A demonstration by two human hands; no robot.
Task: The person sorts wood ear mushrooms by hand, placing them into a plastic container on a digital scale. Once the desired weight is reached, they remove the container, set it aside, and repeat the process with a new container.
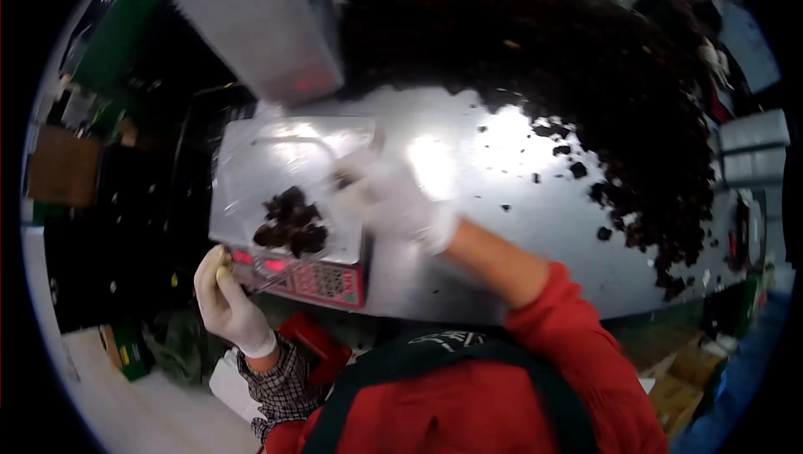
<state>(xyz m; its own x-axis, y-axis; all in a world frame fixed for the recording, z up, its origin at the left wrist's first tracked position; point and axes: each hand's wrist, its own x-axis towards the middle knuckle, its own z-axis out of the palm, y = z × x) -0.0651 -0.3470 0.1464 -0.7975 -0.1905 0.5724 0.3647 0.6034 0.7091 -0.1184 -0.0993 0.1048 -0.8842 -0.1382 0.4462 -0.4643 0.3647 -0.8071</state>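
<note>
A digital scale (355, 241) with red lit digits and a keypad stands on the metal table. On its silver plate lies a clear plastic bag (251, 171) with a small heap of dark brown chunks (293, 224) on or in it. My left hand (230, 299), in a white glove, is at the scale's front left corner, fingertips pinched on the bag's edge. My right hand (389, 201), also gloved and smeared by motion, hovers over the plate's right side. A dark brown piece (345, 176) shows at its fingertips.
A large pile of dark brown chunks (535, 44) covers the back and right of the metal table (427, 278), with loose bits along its edge. A grey metal box (259, 27) stands behind the scale. Another person (698, 2) is at the far right.
</note>
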